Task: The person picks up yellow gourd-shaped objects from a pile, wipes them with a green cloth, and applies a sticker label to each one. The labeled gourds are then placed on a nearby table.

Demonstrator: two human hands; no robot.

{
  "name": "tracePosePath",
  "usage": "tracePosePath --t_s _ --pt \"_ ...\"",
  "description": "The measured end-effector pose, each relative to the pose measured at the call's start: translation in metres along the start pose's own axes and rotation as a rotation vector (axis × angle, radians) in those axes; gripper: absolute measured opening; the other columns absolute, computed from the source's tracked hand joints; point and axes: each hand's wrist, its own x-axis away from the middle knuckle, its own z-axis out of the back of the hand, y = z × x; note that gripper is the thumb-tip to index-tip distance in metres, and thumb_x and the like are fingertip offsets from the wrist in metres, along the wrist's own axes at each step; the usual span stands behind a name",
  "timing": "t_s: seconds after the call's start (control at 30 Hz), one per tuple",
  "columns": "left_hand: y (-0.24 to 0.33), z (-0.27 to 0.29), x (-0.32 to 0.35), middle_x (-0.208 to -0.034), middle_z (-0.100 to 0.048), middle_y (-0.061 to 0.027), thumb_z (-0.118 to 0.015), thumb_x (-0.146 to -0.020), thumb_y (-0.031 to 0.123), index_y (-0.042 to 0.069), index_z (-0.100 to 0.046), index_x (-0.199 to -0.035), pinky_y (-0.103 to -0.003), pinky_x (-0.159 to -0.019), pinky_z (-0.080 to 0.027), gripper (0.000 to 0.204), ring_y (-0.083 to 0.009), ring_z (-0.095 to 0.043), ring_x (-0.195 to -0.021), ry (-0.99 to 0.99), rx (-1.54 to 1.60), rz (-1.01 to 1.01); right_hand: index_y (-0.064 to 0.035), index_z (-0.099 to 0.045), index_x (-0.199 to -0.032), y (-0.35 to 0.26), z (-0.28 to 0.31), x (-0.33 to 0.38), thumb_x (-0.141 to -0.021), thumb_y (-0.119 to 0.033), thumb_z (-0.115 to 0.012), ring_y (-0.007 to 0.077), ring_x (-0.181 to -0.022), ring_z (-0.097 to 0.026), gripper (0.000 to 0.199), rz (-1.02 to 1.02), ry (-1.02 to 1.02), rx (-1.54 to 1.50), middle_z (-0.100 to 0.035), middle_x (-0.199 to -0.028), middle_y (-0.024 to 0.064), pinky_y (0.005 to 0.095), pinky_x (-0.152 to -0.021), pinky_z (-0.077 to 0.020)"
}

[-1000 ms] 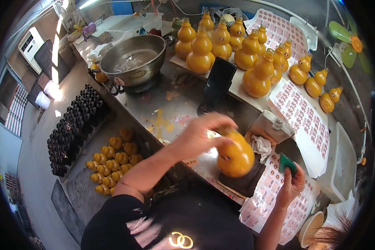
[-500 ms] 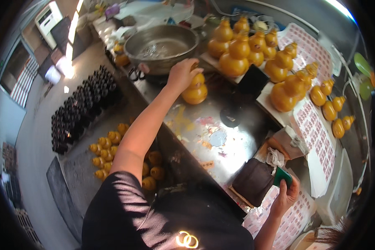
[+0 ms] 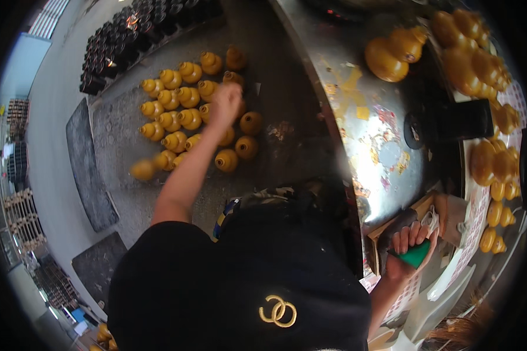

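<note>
My left hand (image 3: 227, 100) reaches down on the left among several yellow-brown gourd-shaped bottles (image 3: 188, 96) on the floor. Its fingers look curled at one bottle's (image 3: 233, 78) side; what they grip, if anything, is hidden. At the lower right, my right hand (image 3: 410, 245) closes around a flat green piece (image 3: 416, 255), above a dark pad (image 3: 390, 231) in a shallow wooden tray (image 3: 373, 253). A single larger gourd-shaped bottle (image 3: 389, 58) sits alone on the metal worktable (image 3: 373, 120), out of reach of both hands.
More gourd-shaped bottles (image 3: 468, 55) crowd the table's right side, near a black block (image 3: 459, 121). Printed sheets (image 3: 477, 219) lie at the right edge. Rows of black containers (image 3: 137, 38) stand at the far left, and dark boards (image 3: 91, 164) lie on the floor.
My left hand has let go of the gourd-shaped bottle on the table and swung down to those on the floor. My right hand keeps the green piece, its fingers now wrapped over it. The view has turned left.
</note>
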Motion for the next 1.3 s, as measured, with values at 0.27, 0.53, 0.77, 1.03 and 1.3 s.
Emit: tracePosePath --t_s 0.27,0.53,0.77,1.03,1.3 --pt "-0.072 -0.050 0.157 -0.109 -0.052 -0.0147 -0.057 -0.086 0.014 0.010 -0.052 -0.106 -0.050 -0.074 -0.048 0.021 -0.0399 -0.058 -0.092 -0.429 -0.350 0.297 -0.0112 -0.036 -0.075 0.020 -0.019 -0.009 -0.102 -0.031 -0.039 0.0118 -0.047 -0.027 0.033 -0.018 0.117 0.058 -0.030 -0.066 0.0016 0.0267 -0.043 -0.0258" --pt "-0.088 -0.051 0.165 -0.106 -0.055 -0.0110 -0.056 -0.084 0.013 0.010 -0.059 -0.095 -0.048 -0.074 -0.048 0.011 -0.0353 -0.061 -0.085 -0.348 -0.340 0.184 -0.0116 -0.035 -0.074 0.024 -0.012 -0.001 -0.102 -0.030 -0.039 0.0120 -0.046 -0.026 0.034 0.016 0.190 0.049 -0.030 -0.065 0.0015 0.0267 -0.042 -0.0255" --pt "-0.055 -0.018 0.120 -0.107 -0.064 -0.0120 -0.059 -0.083 0.013 0.002 -0.067 -0.092 -0.041 -0.078 -0.050 0.016 -0.0329 -0.063 -0.091 -0.645 -0.325 -0.023 -0.0101 -0.040 -0.076 0.013 0.006 0.010 -0.101 -0.030 -0.042 0.0125 -0.047 -0.028 0.032 0.089 0.151 0.056 -0.033 -0.067 0.0020 0.0275 -0.042 -0.0254" --pt "0.163 0.154 -0.024 -0.104 -0.066 -0.0105 -0.063 -0.083 0.005 0.000 -0.067 -0.093 -0.031 -0.080 -0.051 0.012 -0.0229 -0.064 -0.091 -0.293 0.026 -0.322 -0.0103 -0.039 -0.074 0.009 0.025 0.019 -0.101 -0.030 -0.041 0.0140 -0.045 -0.034 0.033 0.126 0.160 -0.068 -0.038 -0.067 0.0022 0.0285 -0.041 -0.0322" --pt "0.328 0.166 -0.169 -0.112 -0.065 -0.0086 -0.063 -0.087 0.002 -0.003 -0.065 -0.103 -0.027 -0.082 -0.049 0.017 -0.0165 -0.063 -0.095 0.403 0.003 -0.856 -0.0110 -0.039 -0.075 0.007 0.051 0.042 -0.101 -0.031 -0.041 0.0128 -0.046 -0.038 0.033 0.261 0.207 -0.149 -0.039 -0.067 0.0014 0.0271 -0.041 -0.0332"
